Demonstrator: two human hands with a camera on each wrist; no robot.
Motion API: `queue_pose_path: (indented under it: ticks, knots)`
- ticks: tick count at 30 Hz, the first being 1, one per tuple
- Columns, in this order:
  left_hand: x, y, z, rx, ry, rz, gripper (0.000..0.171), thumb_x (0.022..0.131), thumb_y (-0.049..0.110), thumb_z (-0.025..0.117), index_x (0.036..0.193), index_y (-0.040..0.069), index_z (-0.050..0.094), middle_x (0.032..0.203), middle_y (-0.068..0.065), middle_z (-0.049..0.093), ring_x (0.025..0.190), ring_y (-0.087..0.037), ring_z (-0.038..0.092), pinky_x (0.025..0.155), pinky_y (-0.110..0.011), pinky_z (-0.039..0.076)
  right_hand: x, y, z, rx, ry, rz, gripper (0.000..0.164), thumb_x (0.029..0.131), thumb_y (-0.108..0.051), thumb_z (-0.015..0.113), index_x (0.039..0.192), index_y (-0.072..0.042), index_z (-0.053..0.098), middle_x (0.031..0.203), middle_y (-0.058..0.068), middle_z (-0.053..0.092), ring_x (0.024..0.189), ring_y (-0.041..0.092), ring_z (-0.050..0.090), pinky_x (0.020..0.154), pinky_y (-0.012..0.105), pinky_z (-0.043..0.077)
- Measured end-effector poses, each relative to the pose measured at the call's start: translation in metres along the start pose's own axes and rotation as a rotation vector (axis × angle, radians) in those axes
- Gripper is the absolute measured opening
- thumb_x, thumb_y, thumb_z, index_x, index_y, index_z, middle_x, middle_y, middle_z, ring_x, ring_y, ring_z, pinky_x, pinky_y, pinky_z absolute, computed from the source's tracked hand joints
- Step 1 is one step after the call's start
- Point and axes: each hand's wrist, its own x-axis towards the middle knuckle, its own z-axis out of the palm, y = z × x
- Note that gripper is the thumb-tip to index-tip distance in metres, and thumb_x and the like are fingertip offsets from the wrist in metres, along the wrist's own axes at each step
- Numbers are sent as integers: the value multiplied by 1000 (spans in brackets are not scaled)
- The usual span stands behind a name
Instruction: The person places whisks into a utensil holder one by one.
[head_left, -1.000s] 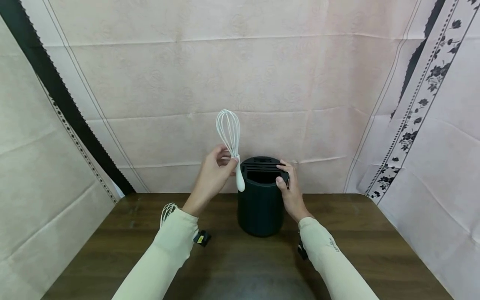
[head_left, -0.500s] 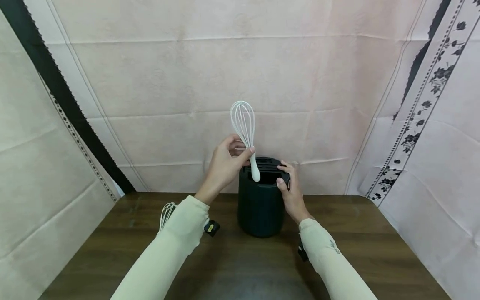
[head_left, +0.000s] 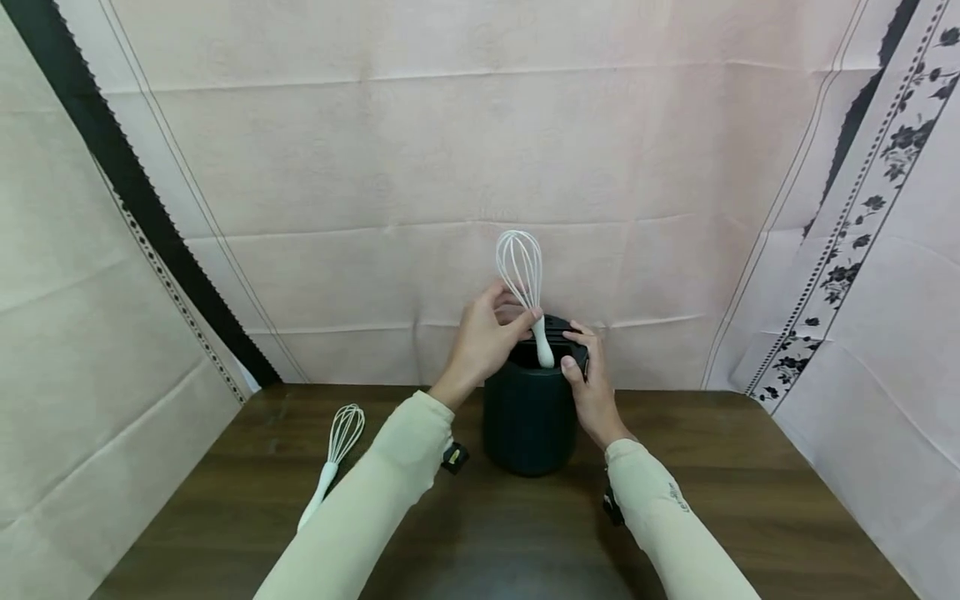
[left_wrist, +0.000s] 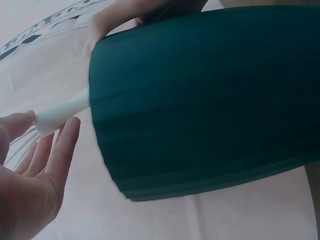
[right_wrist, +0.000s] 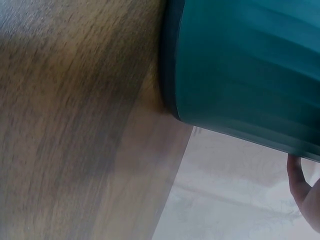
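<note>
My left hand point(head_left: 491, 333) pinches a white whisk point(head_left: 521, 265) where the wires meet the handle. Its wire loops point up and the handle hangs down over the opening of a dark green utensil holder point(head_left: 529, 425). In the left wrist view, the end of the whisk handle point(left_wrist: 62, 112) passes behind the holder's rim. With its thumb and fingers my right hand point(head_left: 591, 387) grips the holder's right upper edge. The holder stands upright on the table; slots show in its black top. One right finger point(right_wrist: 296, 177) touches the holder's side in the right wrist view.
A second white whisk point(head_left: 330, 462) lies on the wooden table point(head_left: 720, 500) left of the holder, close beside the left sleeve point(head_left: 375, 500). A pale cloth backdrop point(head_left: 360, 167) hangs behind the table's back edge, with more cloth at both sides.
My left hand has carried the whisk rightward, from beside the holder to over its opening, rising and then lowering. The second whisk has come out from behind the sleeve. My right hand keeps its grip.
</note>
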Motion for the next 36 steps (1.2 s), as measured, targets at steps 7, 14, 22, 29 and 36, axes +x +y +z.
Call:
queue_pose_path:
  ticks: [7, 14, 22, 29, 36]
  knots:
    - [2, -5, 13, 89, -38, -27, 50, 100, 7, 73, 144, -4, 52, 123, -18, 73, 102, -29, 77, 77, -31, 64, 1, 4, -3, -10, 11, -6, 43, 108, -24, 50, 149, -12, 47, 167, 4, 32, 152, 26, 31, 126, 55, 22]
    - [5, -11, 18, 134, -65, -60, 57, 100, 7, 71, 149, -4, 44, 129, -21, 70, 107, -30, 75, 81, -34, 64, 0, 3, -2, -12, 17, -8, 44, 108, -27, 51, 149, -13, 47, 166, 2, 33, 152, 24, 31, 126, 55, 21]
    - [6, -16, 24, 211, -78, -92, 73, 92, 1, 74, 152, -2, 31, 129, -20, 63, 103, -26, 72, 77, -32, 61, 1, 2, -1, 2, 22, -26, 42, 107, -19, 50, 149, -11, 48, 167, 7, 33, 153, 25, 31, 126, 55, 21]
    - [8, -14, 26, 315, -121, -80, 72, 94, 11, 77, 154, 4, 39, 128, -15, 65, 108, -25, 70, 87, -37, 59, 2, -2, -2, 3, 15, -29, 43, 109, -20, 50, 150, -10, 45, 168, 7, 32, 154, 29, 30, 126, 55, 22]
    - [8, -16, 27, 353, -152, -76, 57, 98, 39, 77, 140, 6, 58, 114, -7, 70, 101, -19, 70, 83, -34, 60, 0, 0, -1, 21, 12, -36, 41, 109, -15, 50, 149, -8, 44, 166, 4, 34, 149, 24, 35, 122, 36, 28]
